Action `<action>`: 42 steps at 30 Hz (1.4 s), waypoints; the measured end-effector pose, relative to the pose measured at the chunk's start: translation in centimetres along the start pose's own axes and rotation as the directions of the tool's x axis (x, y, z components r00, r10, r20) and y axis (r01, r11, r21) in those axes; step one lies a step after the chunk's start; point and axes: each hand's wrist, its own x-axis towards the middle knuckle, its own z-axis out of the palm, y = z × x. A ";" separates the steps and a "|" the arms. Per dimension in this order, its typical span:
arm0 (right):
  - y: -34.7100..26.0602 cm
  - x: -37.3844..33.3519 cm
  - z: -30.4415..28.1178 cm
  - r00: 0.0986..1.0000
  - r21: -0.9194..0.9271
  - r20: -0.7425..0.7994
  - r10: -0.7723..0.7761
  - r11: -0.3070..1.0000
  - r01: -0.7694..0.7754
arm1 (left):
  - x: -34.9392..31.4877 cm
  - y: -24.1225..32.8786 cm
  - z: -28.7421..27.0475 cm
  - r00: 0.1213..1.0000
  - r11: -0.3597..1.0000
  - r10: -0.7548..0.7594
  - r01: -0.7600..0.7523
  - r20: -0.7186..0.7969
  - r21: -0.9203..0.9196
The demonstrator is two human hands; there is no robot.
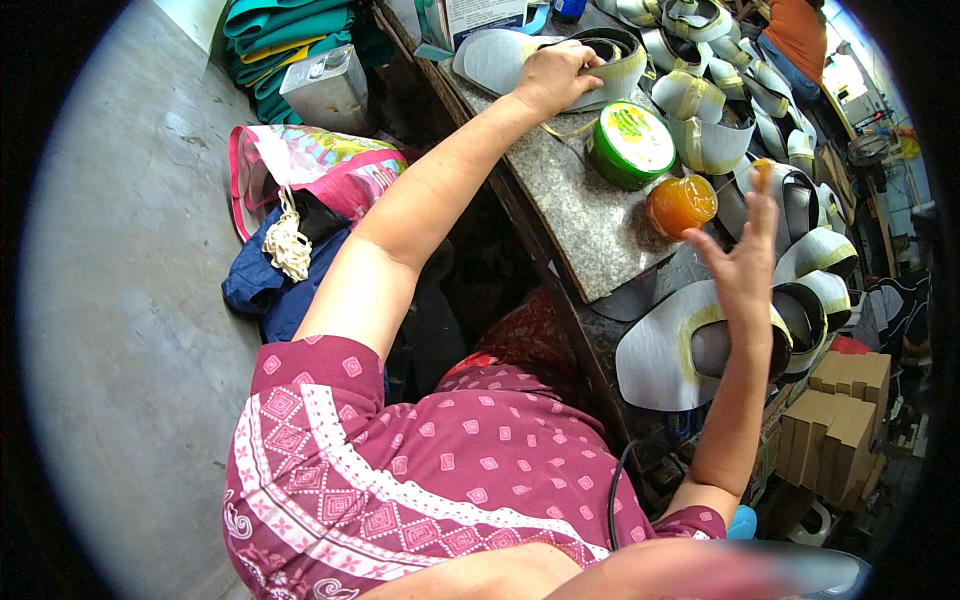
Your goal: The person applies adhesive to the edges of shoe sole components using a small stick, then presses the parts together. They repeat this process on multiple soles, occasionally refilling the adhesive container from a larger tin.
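My left hand [560, 80] rests at the far edge of the table, its fingers closed over the strap of a pale grey slide sandal [490, 58]. My right hand [745, 262] is raised with its fingers stretched, beside a jar of orange paste [690, 203]. Orange paste sits on one of its fingertips. Between the hands stands a round green tub [622, 168] with a white-and-green top. Another pale sandal [655, 340], yellowish glue around its opening, lies on the near side, below the right hand.
Several more grey sandals [705, 135] crowd the table's right side. A stone slab [590, 240] lies under the tub and jar. Left of the table are a metal tin [325, 85], folded green cloth [285, 20] and a pink bag [330, 165]. Cardboard boxes [830, 440] stand lower right. Another person [797, 40] is far right.
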 end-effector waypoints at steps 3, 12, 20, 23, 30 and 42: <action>0.3 -0.8 2.1 0.990 -0.019 0.080 0.113 0.994 -0.111 | 0.3 -0.4 -0.4 0.999 0.984 -0.045 0.042 -0.013 -0.173; -1.5 -0.2 -2.7 0.967 -0.387 0.051 -0.250 0.888 0.250 | 2.9 1.5 -2.2 0.922 0.876 0.370 -0.306 -0.112 0.374; -2.1 0.4 -4.9 0.890 -0.018 -0.391 -0.236 0.968 0.249 | 7.8 -1.2 -3.4 0.962 0.782 -0.198 0.038 -0.190 -0.623; -1.1 -0.3 -3.8 0.957 -0.394 0.153 -0.246 0.873 0.287 | 8.7 -1.6 -4.8 0.934 0.606 -0.240 -0.069 -0.265 -0.792; -0.3 -0.4 -2.0 0.962 0.018 -0.222 -0.159 0.986 0.167 | 3.4 3.4 -14.7 0.860 0.555 -0.387 -0.071 -0.333 -0.829; 0.1 -1.8 -0.5 0.981 -0.084 -0.120 -0.153 0.986 0.143 | -13.4 10.8 -18.0 0.849 0.416 -0.526 0.312 0.054 -0.854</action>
